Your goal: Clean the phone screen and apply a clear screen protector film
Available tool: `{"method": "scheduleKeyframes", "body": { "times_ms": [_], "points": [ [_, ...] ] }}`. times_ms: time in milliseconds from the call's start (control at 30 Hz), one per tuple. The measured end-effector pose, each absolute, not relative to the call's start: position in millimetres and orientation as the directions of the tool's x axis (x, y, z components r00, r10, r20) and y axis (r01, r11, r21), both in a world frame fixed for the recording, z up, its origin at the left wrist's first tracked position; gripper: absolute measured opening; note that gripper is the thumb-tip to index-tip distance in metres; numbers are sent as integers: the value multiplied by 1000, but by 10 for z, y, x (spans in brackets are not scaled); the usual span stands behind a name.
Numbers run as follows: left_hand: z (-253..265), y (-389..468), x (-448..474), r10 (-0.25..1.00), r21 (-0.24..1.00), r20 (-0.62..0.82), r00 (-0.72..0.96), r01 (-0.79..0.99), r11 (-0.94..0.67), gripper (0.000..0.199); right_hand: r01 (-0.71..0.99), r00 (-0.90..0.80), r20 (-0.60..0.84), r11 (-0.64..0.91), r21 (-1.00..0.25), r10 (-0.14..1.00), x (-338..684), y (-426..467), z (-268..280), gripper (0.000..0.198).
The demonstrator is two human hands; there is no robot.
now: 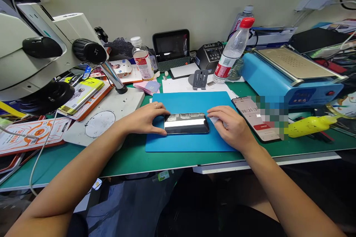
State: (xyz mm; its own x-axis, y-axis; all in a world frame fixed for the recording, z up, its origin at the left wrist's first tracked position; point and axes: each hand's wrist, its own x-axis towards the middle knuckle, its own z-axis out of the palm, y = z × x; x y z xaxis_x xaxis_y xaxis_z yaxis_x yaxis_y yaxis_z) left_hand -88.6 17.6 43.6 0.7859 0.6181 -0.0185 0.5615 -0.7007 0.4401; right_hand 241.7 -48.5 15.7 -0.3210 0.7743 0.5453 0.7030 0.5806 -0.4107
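On the blue mat (pixel 191 139) at the middle of the green surface (pixel 133 157) lies a dark smartphone (pixel 186 123), flat and lengthwise, its glossy face throwing back bright bands of light. The left hand (pixel 146 118) closes on the phone's left end, thumb at the near corner and fingers curled round the far edge, so it is clamped on that end. The right hand (pixel 232 126) lies palm down just beside the right end; its fingertips reach toward the phone, but whether they actually touch it or rest on something pale beneath them I cannot tell from this angle. A slab like this looks stiff and fairly light, but the glass is slick and would crack or scratch under a careless knock, so the safest hold is by the long side edges or the short ends, with fingers kept off the shiny face; the mat's rubbery look suggests it helps keep the phone from sliding. Right of the mat a second phone (pixel 256 118) lies with a timer showing, and beyond it stands a blue heating machine (pixel 289 77). A microscope (pixel 41 48) stands at the left, and water bottles (pixel 233 50) stand near the wall.
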Motion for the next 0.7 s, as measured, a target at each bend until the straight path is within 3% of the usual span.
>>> {"method": "scheduleKeyframes", "body": {
  "times_ms": [300, 500, 600, 700],
  "points": [
    [414, 168, -886, 627, 452, -11, 779, 563, -692, 64, 731, -262, 520, 520, -443, 813, 2402, -465, 136, 26],
    [392, 181, -881, 633, 460, -28, 773, 573, -679, 64, 739, -192, 649, 544, -398, 736, 2468, -646, 281, 28],
    [387, 186, -878, 634, 462, -36, 772, 576, -675, 64, 821, -173, 512, 410, -397, 841, 2525, -848, 302, 28],
    [387, 187, -876, 642, 464, -34, 766, 581, -669, 63, 873, -226, 345, 346, -343, 911, 2570, -1042, 212, 41]
  ]
}}
